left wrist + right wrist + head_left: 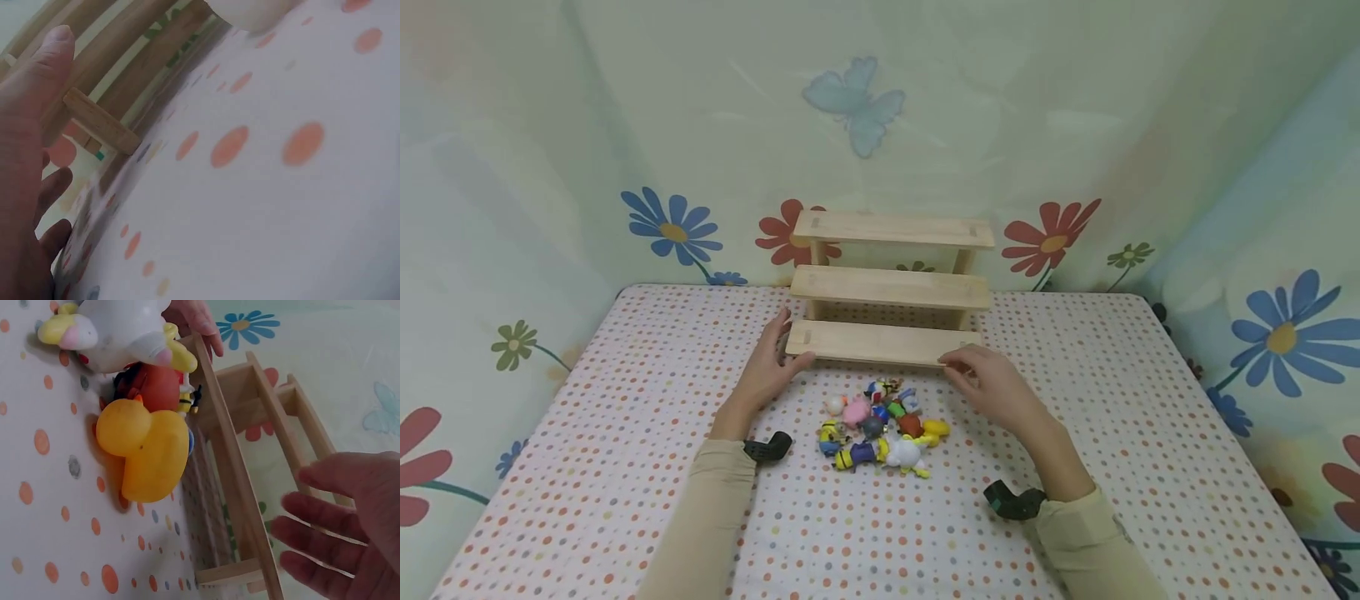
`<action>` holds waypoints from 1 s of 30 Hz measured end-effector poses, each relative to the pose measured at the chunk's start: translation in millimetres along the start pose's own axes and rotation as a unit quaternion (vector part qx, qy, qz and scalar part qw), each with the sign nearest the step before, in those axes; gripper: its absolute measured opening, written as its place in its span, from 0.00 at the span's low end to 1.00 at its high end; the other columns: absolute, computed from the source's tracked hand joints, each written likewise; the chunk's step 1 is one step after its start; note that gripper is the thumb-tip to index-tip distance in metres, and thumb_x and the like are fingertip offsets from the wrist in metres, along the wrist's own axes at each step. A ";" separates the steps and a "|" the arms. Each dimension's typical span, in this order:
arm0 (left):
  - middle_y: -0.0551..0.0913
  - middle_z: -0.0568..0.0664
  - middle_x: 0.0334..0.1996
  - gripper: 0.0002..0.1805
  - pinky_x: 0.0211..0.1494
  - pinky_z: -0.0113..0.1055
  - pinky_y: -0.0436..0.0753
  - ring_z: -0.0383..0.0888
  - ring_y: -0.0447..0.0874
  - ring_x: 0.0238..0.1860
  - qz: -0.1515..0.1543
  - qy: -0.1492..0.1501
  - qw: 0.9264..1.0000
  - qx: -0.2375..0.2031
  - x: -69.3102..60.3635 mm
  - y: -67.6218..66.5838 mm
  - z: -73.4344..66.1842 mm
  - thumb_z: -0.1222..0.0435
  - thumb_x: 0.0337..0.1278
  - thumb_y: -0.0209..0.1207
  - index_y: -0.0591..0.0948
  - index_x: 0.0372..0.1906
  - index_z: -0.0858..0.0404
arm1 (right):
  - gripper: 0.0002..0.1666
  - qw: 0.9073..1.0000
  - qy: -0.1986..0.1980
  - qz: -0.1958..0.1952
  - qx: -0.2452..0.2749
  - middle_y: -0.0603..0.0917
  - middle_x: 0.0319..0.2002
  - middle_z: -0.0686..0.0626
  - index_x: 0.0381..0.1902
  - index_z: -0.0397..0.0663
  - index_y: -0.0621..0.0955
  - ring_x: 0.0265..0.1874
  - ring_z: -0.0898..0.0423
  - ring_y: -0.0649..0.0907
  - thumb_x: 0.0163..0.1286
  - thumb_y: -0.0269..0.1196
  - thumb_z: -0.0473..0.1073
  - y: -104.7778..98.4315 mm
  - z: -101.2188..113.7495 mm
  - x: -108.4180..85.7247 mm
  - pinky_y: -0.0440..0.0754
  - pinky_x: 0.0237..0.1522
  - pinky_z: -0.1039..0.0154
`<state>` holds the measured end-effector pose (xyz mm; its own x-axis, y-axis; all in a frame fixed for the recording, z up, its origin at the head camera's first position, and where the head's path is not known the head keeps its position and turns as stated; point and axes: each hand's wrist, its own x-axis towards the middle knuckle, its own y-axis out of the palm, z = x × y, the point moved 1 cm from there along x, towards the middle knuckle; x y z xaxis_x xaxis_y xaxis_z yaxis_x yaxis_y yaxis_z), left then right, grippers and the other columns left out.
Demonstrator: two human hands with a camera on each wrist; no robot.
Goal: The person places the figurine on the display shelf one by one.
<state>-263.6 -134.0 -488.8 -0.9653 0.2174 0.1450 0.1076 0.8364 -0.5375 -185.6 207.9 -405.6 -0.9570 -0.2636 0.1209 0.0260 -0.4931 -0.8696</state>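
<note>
A three-tiered wooden shelf (887, 288) stands near the back of the table, its steps rising away from me. At the left end of its lowest board (880, 342) is my left hand (763, 368), thumb by the front edge and fingers spread along the side. My right hand (994, 388) is by that board's front right corner; in the right wrist view its fingers (319, 540) are loosely extended with nothing between them. Whether either hand touches the wood is hard to tell. In front of the shelf lies a pile of small toy figures, including a yellow rubber duck (156, 456) and a white figure (122, 334).
A dotted cloth covers the table (625, 500). Behind it hangs a backdrop (1075, 108) printed with flowers and a butterfly. Dark wrist cameras sit at my left wrist (768, 447) and right wrist (1013, 502).
</note>
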 end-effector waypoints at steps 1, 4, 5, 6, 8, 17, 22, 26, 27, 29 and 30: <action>0.49 0.51 0.75 0.53 0.63 0.54 0.72 0.52 0.52 0.74 0.002 0.006 1.000 0.002 0.4 -0.4 0.1 0.42 0.54 0.60 0.44 0.77 0.53 | 0.14 1.000 -0.003 0.017 -0.002 0.83 0.44 0.50 0.50 0.47 0.81 0.42 0.53 0.82 0.71 0.58 0.45 1.4 0.0 0.8 0.83 0.44 0.55; 0.50 0.51 0.75 0.51 0.69 0.54 0.67 0.53 0.53 0.74 0.008 0.020 0.999 0.026 0.3 -0.2 1.7 0.43 0.55 0.61 0.46 0.76 0.54 | 0.12 0.997 -0.010 0.071 -0.006 0.83 0.39 0.52 0.48 0.47 0.82 0.38 0.58 0.81 0.70 0.59 0.43 6.9 0.0 2.1 0.82 0.40 0.60; 0.50 0.51 0.75 0.51 0.70 0.53 0.65 0.53 0.53 0.74 0.008 0.023 0.999 0.033 0.0 0.0 1.8 0.43 0.55 0.61 0.47 0.76 0.54 | 0.12 0.996 -0.014 0.088 -0.005 0.83 0.38 0.53 0.48 0.47 0.82 0.36 0.59 0.81 0.69 0.59 0.43 9.0 0.3 2.3 0.82 0.38 0.61; 0.51 0.51 0.75 0.50 0.71 0.53 0.64 0.53 0.53 0.74 0.006 0.026 0.999 0.038 -0.3 0.4 2.0 0.43 0.55 0.61 0.48 0.76 0.54 | 0.12 0.994 -0.015 0.106 -0.004 0.83 0.36 0.54 0.47 0.47 0.82 0.35 0.60 0.80 0.69 0.59 0.44 11.4 0.8 2.1 0.81 0.36 0.63; 0.53 0.51 0.75 0.49 0.71 0.53 0.64 0.53 0.54 0.74 0.001 0.025 0.999 0.046 -1.1 1.3 2.3 0.44 0.55 0.60 0.49 0.76 0.54 | 0.11 0.990 -0.012 0.139 0.002 0.82 0.33 0.56 0.46 0.48 0.82 0.32 0.62 0.78 0.69 0.59 0.45 15.7 2.3 1.0 0.79 0.33 0.66; 0.56 0.55 0.74 0.50 0.72 0.52 0.62 0.55 0.56 0.73 -0.011 0.005 0.998 0.068 -2.8 2.4 2.7 0.42 0.56 0.59 0.49 0.76 0.59 | 0.18 0.975 -0.009 0.222 0.006 0.78 0.29 0.58 0.50 0.49 0.80 0.26 0.63 0.74 0.64 0.65 0.49 24.6 5.9 -8.1 0.74 0.29 0.67; 0.58 0.56 0.73 0.50 0.72 0.53 0.62 0.55 0.58 0.72 -0.009 -0.002 0.997 0.071 -4.5 3.3 3.1 0.41 0.57 0.58 0.49 0.76 0.59 | 0.22 0.973 0.019 0.230 -0.018 0.74 0.25 0.57 0.50 0.52 0.77 0.23 0.61 0.71 0.59 0.69 0.49 25.0 8.8 -12.5 0.70 0.26 0.65; 0.58 0.57 0.72 0.49 0.72 0.54 0.62 0.56 0.58 0.72 -0.011 0.001 0.997 0.075 -5.3 3.9 3.9 0.42 0.58 0.58 0.49 0.76 0.59 | 0.16 0.976 0.022 0.218 -0.014 0.73 0.24 0.56 0.42 0.51 0.76 0.23 0.60 0.70 0.59 0.69 0.46 26.0 11.8 -14.1 0.68 0.25 0.66; 0.58 0.57 0.72 0.49 0.72 0.54 0.62 0.56 0.58 0.72 -0.011 0.001 0.997 0.077 -5.3 3.8 3.9 0.42 0.58 0.58 0.49 0.76 0.58 | 0.14 0.977 0.017 0.214 -0.014 0.73 0.25 0.55 0.40 0.52 0.76 0.23 0.60 0.70 0.59 0.69 0.46 25.9 11.8 -14.6 0.68 0.25 0.67; 0.58 0.57 0.72 0.49 0.72 0.54 0.61 0.56 0.58 0.72 -0.010 -0.001 0.997 0.082 -5.5 2.8 2.8 0.42 0.58 0.57 0.49 0.76 0.58 | 0.12 0.978 0.015 0.208 -0.007 0.73 0.27 0.55 0.37 0.52 0.76 0.24 0.60 0.70 0.59 0.68 0.45 24.6 12.0 -15.2 0.69 0.25 0.68; 0.58 0.57 0.72 0.49 0.72 0.54 0.61 0.56 0.58 0.72 -0.011 0.000 0.996 0.083 -5.3 2.0 2.1 0.43 0.58 0.57 0.49 0.76 0.59 | 0.11 0.978 0.014 0.206 -0.005 0.73 0.28 0.55 0.36 0.52 0.76 0.24 0.60 0.71 0.59 0.68 0.45 23.4 11.8 -15.0 0.69 0.25 0.68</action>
<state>-258.7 -134.6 -492.4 -0.9669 0.2006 0.1575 0.0464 0.7456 -0.6648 -167.2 190.5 -422.2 -0.8735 -0.4151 -0.2542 0.4088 -0.3421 -0.8461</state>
